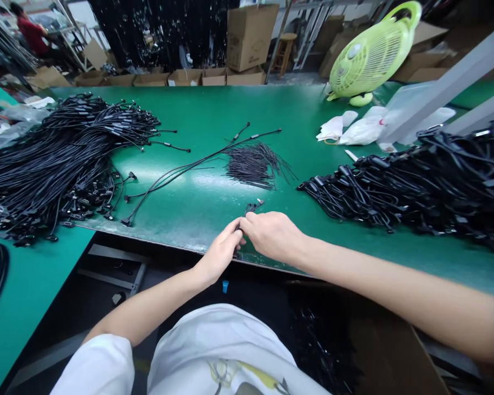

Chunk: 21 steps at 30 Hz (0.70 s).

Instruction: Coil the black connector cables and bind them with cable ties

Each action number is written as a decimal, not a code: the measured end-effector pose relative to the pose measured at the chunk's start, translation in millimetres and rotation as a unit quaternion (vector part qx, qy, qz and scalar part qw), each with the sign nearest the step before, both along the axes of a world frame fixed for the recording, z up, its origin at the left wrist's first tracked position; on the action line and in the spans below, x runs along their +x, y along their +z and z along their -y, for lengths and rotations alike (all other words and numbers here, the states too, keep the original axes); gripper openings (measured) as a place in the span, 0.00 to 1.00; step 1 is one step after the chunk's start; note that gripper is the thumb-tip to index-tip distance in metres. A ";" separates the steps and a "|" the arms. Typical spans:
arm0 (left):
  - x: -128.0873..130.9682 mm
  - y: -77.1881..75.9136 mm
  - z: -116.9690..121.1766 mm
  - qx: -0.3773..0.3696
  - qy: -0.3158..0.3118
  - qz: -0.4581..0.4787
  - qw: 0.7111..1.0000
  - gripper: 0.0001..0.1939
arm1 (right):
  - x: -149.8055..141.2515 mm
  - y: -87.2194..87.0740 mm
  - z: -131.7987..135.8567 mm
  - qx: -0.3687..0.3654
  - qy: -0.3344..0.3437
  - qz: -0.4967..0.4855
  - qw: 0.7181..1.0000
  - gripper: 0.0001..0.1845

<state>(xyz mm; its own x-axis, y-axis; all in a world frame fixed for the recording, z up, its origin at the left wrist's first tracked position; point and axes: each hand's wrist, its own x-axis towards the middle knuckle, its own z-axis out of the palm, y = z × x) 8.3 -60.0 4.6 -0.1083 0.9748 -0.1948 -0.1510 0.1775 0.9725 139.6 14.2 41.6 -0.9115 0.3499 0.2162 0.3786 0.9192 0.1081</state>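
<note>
My left hand (222, 245) and my right hand (275, 236) meet at the front edge of the table, fingers closed and pinching around a black cable (253, 207). Only its end pieces stick out above my fingers; the rest is hidden by the hands. Beyond them lies a pile of short, thin black ties (251, 165). Two loose black cables (181, 169) stretch across the table to the left of this pile, small plugs at their ends.
A big heap of straight black cables (66, 148) lies at left, and a heap of bundled cables (415, 189) at right. A green fan (370, 57) and white plastic bags (362, 129) sit at the back right. Cardboard boxes (185, 77) line the far side. A person (31, 33) sits far left.
</note>
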 end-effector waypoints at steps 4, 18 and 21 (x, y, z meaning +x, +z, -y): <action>-8.1 4.1 -10.7 0.067 0.033 0.071 0.995 0.19 | -9.6 -16.3 3.7 -0.305 -0.096 -0.250 0.914 0.17; -32.4 -0.3 -10.5 0.097 -0.122 -0.150 0.976 0.14 | 8.5 -28.8 23.6 -0.426 -0.022 -0.266 0.864 0.18; -39.0 10.8 -7.3 0.058 -0.067 -0.039 0.995 0.18 | 5.1 -39.7 17.8 -0.470 -0.002 -0.209 0.858 0.20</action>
